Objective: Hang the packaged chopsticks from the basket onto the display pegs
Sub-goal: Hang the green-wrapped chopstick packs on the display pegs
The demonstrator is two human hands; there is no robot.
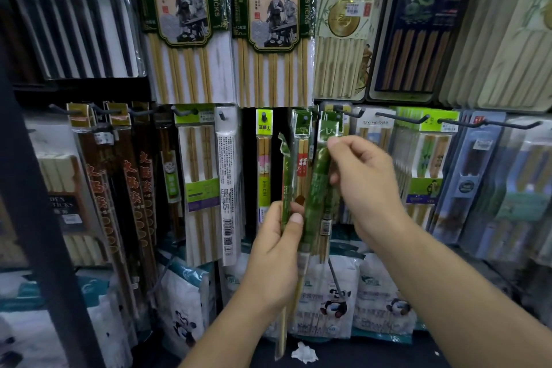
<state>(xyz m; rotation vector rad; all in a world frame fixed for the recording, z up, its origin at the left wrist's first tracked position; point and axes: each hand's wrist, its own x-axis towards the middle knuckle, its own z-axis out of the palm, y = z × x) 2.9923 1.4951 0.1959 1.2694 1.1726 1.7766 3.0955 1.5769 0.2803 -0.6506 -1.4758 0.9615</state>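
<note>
My left hand (276,251) grips a narrow green chopstick pack (286,185) upright by its middle, thumb across its front. My right hand (363,182) pinches a second green chopstick pack (319,188) near its top, just below a dark display peg (324,115) in the middle row. A similar pack (302,158) hangs on the neighbouring peg between the two held packs. No basket is in view.
Rows of hanging chopstick packs fill the wall: large bamboo sets (182,24) above, dark red packs (125,182) at left, blue and green packs (424,164) at right. Long pegs (400,118) jut out at right. Panda-printed bags (331,302) stand below. A dark post (35,218) runs down the left.
</note>
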